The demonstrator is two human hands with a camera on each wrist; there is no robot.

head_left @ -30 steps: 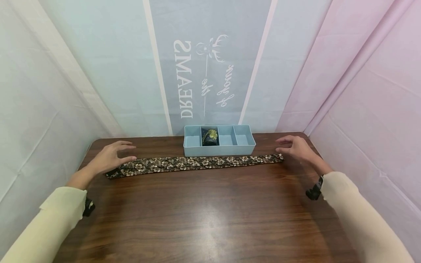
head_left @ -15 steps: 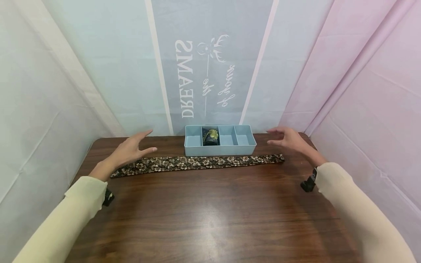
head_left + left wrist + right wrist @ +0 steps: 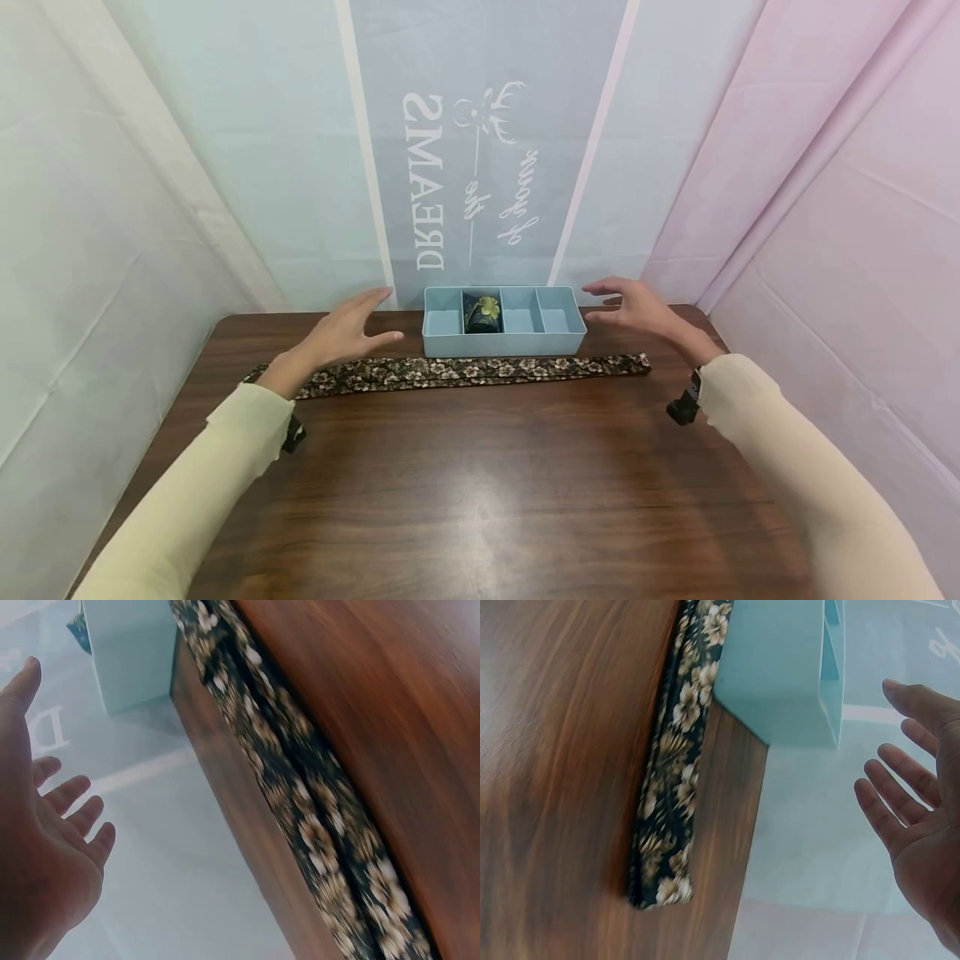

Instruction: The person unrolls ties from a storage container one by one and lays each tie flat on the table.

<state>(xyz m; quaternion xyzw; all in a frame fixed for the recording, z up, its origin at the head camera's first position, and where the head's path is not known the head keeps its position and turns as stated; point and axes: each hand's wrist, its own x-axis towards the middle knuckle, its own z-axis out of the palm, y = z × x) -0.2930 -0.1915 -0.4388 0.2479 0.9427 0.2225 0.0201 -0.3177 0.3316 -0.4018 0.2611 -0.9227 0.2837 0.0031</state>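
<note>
A light blue box [image 3: 504,345] with several compartments stands at the back of the table. In its second compartment from the left sits a dark rolled item [image 3: 482,314] with a yellow-green flower. My left hand [image 3: 341,333] hovers left of the box, thumb and fingers spread, holding nothing. Close to the box's right end, my right hand [image 3: 633,307] has its fingers pointing inward, also holding nothing. Along the box's front lies a long, folded dark cloth strip [image 3: 465,372] with cream flowers. My left hand and wrist hide part of its left end.
The brown wooden table [image 3: 480,467] stretches toward me in front of the strip. Right behind the box hangs a pale blue-grey curtain [image 3: 480,208] with white print. White drapes [image 3: 862,250] enclose the table at both sides.
My left hand has moved right from the strip's left end toward the box. My right hand has moved left and slightly back to the box's right end. Box and strip stay put.
</note>
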